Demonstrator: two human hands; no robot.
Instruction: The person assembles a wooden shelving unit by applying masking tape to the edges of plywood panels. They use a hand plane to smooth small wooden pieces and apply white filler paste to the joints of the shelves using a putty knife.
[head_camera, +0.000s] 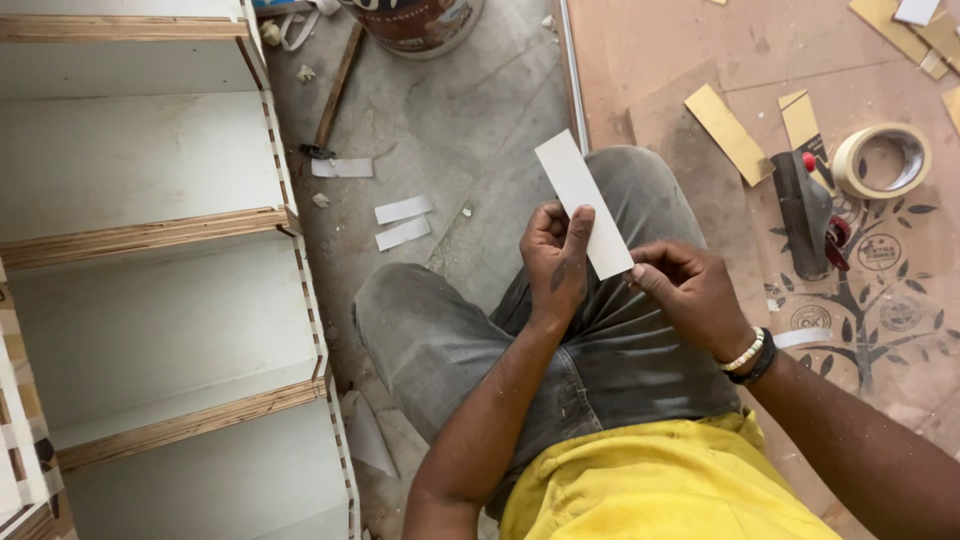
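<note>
Long white strip (583, 203), flat and plain, tilted over lap in grey trousers (600, 340). Left hand (556, 262) gripping middle, right hand (690, 293) pinching lower end. Tape roll (881, 160) on brown floor sheet (680, 50), well apart.

Left of the left hand (556, 262), bare concrete floor (450, 120) lies open, dotted with white strips (403, 221), until the white plywood shelf unit (160, 250) walls it off. Right of the right hand (690, 295), a tape roll (881, 160) and a red-handled tool (808, 210) crowd the cardboard (680, 50).
</note>
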